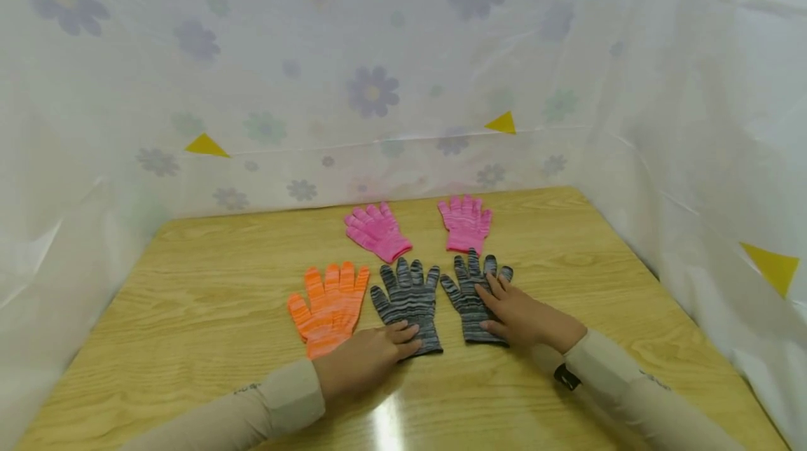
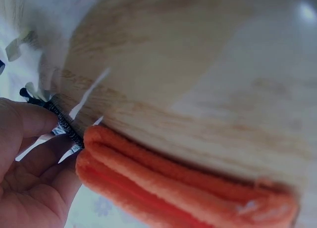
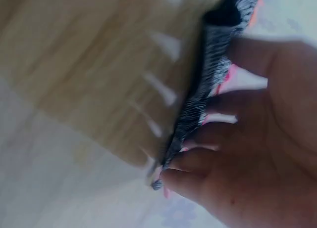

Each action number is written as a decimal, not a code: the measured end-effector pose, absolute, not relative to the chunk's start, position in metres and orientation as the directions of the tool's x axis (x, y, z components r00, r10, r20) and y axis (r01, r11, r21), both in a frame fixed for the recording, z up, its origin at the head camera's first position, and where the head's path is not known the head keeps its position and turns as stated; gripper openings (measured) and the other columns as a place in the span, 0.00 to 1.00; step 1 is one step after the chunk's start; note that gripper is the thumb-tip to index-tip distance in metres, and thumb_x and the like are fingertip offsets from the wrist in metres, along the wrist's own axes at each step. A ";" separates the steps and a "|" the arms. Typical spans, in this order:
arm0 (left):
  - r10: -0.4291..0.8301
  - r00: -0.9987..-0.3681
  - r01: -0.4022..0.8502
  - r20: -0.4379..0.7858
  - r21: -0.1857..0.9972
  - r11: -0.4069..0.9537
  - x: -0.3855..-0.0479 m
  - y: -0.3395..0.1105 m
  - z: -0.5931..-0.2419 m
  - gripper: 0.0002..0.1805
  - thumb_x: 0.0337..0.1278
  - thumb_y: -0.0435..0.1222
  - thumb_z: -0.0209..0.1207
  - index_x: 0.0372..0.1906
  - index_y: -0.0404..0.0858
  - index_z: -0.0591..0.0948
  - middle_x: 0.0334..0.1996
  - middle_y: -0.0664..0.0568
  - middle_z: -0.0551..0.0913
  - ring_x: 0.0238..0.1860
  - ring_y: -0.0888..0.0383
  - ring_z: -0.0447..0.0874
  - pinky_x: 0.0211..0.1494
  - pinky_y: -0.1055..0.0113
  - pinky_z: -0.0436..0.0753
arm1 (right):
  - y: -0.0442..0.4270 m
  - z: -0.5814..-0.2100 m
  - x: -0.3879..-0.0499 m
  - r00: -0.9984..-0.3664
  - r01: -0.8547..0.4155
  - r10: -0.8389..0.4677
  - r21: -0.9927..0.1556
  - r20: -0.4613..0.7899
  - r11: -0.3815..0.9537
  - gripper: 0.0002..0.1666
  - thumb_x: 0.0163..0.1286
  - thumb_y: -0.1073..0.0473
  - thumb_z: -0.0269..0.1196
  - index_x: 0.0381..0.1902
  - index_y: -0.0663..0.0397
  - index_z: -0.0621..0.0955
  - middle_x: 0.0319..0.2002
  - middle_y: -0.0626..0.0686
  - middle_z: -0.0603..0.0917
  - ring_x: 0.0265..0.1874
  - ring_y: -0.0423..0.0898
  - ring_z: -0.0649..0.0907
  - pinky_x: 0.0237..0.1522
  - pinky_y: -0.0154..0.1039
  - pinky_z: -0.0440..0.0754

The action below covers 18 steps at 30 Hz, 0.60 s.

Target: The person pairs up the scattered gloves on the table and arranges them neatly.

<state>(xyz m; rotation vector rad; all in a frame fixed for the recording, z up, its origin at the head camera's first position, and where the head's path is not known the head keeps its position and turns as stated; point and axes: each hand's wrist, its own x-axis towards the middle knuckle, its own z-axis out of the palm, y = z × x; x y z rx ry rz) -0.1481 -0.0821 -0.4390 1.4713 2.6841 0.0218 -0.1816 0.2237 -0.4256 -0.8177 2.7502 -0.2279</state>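
Observation:
Two grey-black striped gloves lie flat, side by side, fingers pointing away. My left hand (image 1: 368, 358) rests its fingers on the lower part of the left grey glove (image 1: 410, 297); in the left wrist view the hand (image 2: 34, 163) is beside the orange cuff (image 2: 173, 183). My right hand (image 1: 529, 318) has its spread fingers on the right grey glove (image 1: 469, 300). In the right wrist view the fingers of that hand (image 3: 247, 134) touch the glove's dark edge (image 3: 198, 89). An orange glove (image 1: 330, 304) lies left of the grey pair, its cuff partly behind my left hand.
Two pink gloves, the left (image 1: 378, 230) and the right (image 1: 466, 223), lie farther back on the wooden table (image 1: 221, 283). A flower-patterned white sheet (image 1: 403, 38) hangs behind and at both sides, with yellow triangles on it.

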 end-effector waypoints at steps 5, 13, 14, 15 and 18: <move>0.838 -0.541 0.837 -0.071 0.054 0.545 -0.148 -0.082 -0.439 0.25 0.68 0.30 0.50 0.68 0.44 0.70 0.69 0.50 0.66 0.69 0.53 0.64 0.64 0.60 0.74 | 0.225 -0.427 -0.183 -0.797 -0.449 -0.514 -0.258 -0.316 0.855 0.42 0.74 0.45 0.50 0.75 0.62 0.51 0.73 0.72 0.42 0.70 0.73 0.43 0.64 0.74 0.46; 0.841 -0.536 0.840 -0.070 0.051 0.539 -0.148 -0.082 -0.439 0.25 0.67 0.29 0.51 0.68 0.44 0.70 0.69 0.50 0.66 0.69 0.53 0.65 0.64 0.60 0.74 | 0.228 -0.422 -0.189 -0.810 -0.427 -0.503 -0.284 -0.303 0.858 0.43 0.73 0.40 0.50 0.75 0.57 0.52 0.74 0.69 0.45 0.70 0.73 0.45 0.63 0.76 0.43; 0.842 -0.536 0.841 -0.070 0.048 0.539 -0.148 -0.082 -0.439 0.25 0.67 0.29 0.51 0.68 0.45 0.70 0.69 0.51 0.66 0.69 0.53 0.65 0.64 0.60 0.74 | 0.229 -0.420 -0.191 -0.815 -0.428 -0.507 -0.299 -0.280 0.853 0.43 0.73 0.40 0.50 0.75 0.57 0.53 0.74 0.69 0.46 0.70 0.73 0.46 0.62 0.76 0.43; 0.842 -0.535 0.841 -0.068 0.046 0.539 -0.148 -0.082 -0.439 0.25 0.67 0.29 0.51 0.68 0.45 0.70 0.69 0.51 0.66 0.69 0.53 0.65 0.64 0.60 0.74 | 0.230 -0.419 -0.194 -0.820 -0.432 -0.511 -0.305 -0.258 0.849 0.42 0.73 0.41 0.50 0.75 0.58 0.53 0.73 0.69 0.47 0.70 0.73 0.46 0.63 0.76 0.43; 0.842 -0.535 0.842 -0.065 0.044 0.538 -0.148 -0.082 -0.439 0.25 0.67 0.29 0.51 0.68 0.44 0.70 0.69 0.50 0.66 0.69 0.53 0.65 0.64 0.60 0.74 | 0.233 -0.415 -0.202 -0.829 -0.432 -0.516 -0.341 -0.215 0.835 0.42 0.73 0.43 0.52 0.74 0.61 0.54 0.74 0.69 0.47 0.71 0.70 0.47 0.63 0.75 0.44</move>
